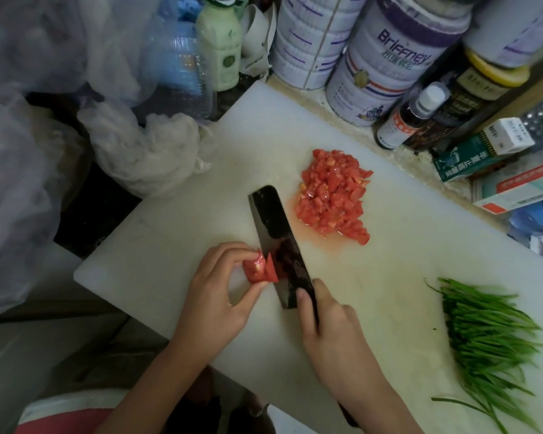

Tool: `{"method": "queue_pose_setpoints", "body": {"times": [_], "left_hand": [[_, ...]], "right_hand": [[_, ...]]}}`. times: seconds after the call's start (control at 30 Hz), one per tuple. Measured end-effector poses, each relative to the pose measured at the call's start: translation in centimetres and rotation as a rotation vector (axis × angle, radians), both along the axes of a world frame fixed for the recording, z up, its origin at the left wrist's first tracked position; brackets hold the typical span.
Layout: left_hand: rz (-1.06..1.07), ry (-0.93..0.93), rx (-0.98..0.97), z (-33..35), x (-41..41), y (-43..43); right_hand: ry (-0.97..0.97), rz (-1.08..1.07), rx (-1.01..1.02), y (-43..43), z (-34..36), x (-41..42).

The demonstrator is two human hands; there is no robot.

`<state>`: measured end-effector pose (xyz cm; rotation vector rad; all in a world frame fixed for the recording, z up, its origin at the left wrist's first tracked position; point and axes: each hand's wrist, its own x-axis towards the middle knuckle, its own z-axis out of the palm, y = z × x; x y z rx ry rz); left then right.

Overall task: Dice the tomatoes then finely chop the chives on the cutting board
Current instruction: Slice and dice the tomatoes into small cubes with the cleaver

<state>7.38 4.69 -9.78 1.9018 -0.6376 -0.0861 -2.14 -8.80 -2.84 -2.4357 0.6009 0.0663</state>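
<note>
Left hand: the left hand (213, 296) pinches a tomato piece (259, 270) between curled fingers and thumb; it holds the piece down on the cutting board (405, 261), near the board's left edge

Right hand: the right hand (329, 327) is closed around the knife (279, 245) at the handle, thumb lying on the flat of the dark blade; the blade stands edge-down, touching the right side of the tomato piece

Tomato piece: between the two hands, against the blade; a cut wedge lies at the blade's left face

Diced tomato: a heap of diced tomato (333, 195) with juice around it lies just right of the blade's far end, apart from both hands

Chives: a bundle of chives (489, 333) lies uncut at the board's right side, well apart from the right hand

Containers: large tins (389, 67), lids on, stand on the counter (403, 159) behind the board; contents hidden; a pale green bottle (221, 48), a small dark bottle (411, 120) with a white cap and a yellow-lidded jar (483, 79) stand among them, all capped

Boxes: cardboard boxes (483, 151) lie stacked at the right

Bags: crumpled plastic bags (148, 151) sit left of the board; what they hold I cannot tell
</note>
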Motion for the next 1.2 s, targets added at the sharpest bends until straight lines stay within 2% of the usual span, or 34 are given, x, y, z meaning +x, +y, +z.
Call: {"method": "queue_pose_setpoints", "body": {"times": [0.13, 0.3, 0.53, 0.67, 0.83, 0.9, 1.0, 1.1, 1.2], "left_hand": [[0.009, -0.015, 0.026, -0.1, -0.1, -0.2], [-0.013, 0.016, 0.041, 0.0, 0.0, 0.1], [0.003, -0.010, 0.053, 0.1, -0.2, -0.2], [0.003, -0.064, 0.066, -0.3, -0.2, 0.0], [0.007, -0.035, 0.068, -0.3, -0.1, 0.1], [0.004, -0.029, 0.069, -0.2, -0.1, 0.1], [0.012, -0.027, 0.067, -0.2, -0.2, 0.2], [0.018, -0.025, 0.054, -0.1, -0.2, 0.0], [0.018, -0.013, 0.035, 0.1, -0.1, -0.1]], "right_hand": [[-0.026, 0.025, 0.030, -1.0, 0.4, 0.7], [0.000, -0.026, 0.229, -2.5, 2.2, -1.1], [0.094, 0.060, 0.057, -1.8, 2.2, -2.3], [0.047, 0.100, -0.026, -1.8, 2.1, -2.3], [-0.063, 0.145, -0.135, -0.9, 1.1, -2.3], [-0.009, 0.145, -0.089, -0.5, 1.2, -2.2], [-0.029, 0.129, -0.039, -0.8, 1.3, -2.2], [-0.007, 0.117, -0.045, -0.6, 0.9, -2.8], [0.036, 0.147, -0.152, -0.6, 0.2, -3.5]]}}
